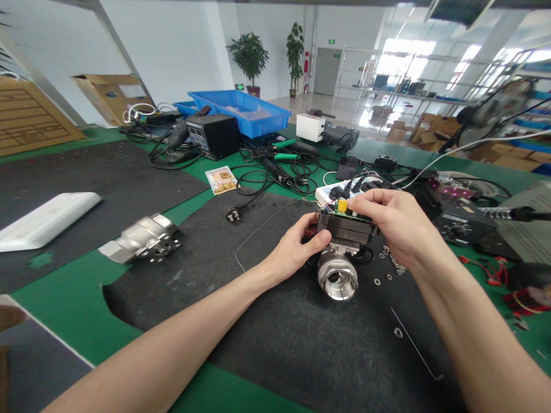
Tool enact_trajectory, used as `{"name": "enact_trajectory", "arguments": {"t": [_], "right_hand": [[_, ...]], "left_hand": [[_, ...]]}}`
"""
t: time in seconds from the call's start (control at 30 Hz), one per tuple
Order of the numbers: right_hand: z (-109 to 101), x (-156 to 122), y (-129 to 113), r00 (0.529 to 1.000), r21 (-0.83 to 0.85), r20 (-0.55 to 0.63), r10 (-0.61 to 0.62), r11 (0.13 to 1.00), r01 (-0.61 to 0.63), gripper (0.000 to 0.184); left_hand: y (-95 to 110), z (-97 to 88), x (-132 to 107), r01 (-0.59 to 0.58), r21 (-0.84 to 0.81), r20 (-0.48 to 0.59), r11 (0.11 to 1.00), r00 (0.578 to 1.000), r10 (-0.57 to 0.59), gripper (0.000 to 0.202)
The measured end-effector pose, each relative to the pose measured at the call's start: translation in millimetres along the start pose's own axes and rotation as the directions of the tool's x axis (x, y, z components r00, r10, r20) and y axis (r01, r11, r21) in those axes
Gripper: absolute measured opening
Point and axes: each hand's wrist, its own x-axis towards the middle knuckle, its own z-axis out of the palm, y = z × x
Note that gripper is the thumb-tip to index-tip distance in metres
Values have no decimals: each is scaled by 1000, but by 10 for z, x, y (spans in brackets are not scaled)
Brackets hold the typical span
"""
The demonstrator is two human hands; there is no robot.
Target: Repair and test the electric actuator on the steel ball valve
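A motorized ball valve stands on the black mat, its steel valve body (pixel 338 277) below and its black actuator housing (pixel 345 229) on top. My left hand (pixel 297 246) is closed around the housing's left side, thumb on the front face. The housing has no cover, so a green circuit board with a yellow component (pixel 342 205) shows at its top. My right hand (pixel 394 221) reaches over the right side, thumb and forefinger pinched together at the board beside the yellow component. What lies between those fingertips is too small to make out.
Another steel valve body (pixel 144 238) lies to the left, near a white plastic cover (pixel 49 221). Several washers (pixel 398 332) and a hex key (pixel 416 344) lie on the right. Behind are a power strip (pixel 327 192), tangled cables, a black soldering station (pixel 215 136) and a blue bin (pixel 262 117).
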Motion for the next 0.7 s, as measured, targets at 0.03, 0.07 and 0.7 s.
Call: {"name": "enact_trajectory", "arguments": {"t": [0.03, 0.07, 0.7], "right_hand": [[0, 2, -2, 1000, -1, -1, 1, 1000, -1, 22], [0, 4, -3, 1000, -3, -2, 2, 1000, -2, 23], [-7, 0, -9, 1000, -3, -8, -6, 1000, 6, 22]], "left_hand": [[-1, 0, 1, -1, 0, -1, 1000, 1000, 1, 70], [-2, 0, 1, -2, 0, -1, 1000, 1000, 2, 70], [7, 5, 2, -4, -5, 5, 1000, 1000, 4, 71]]}}
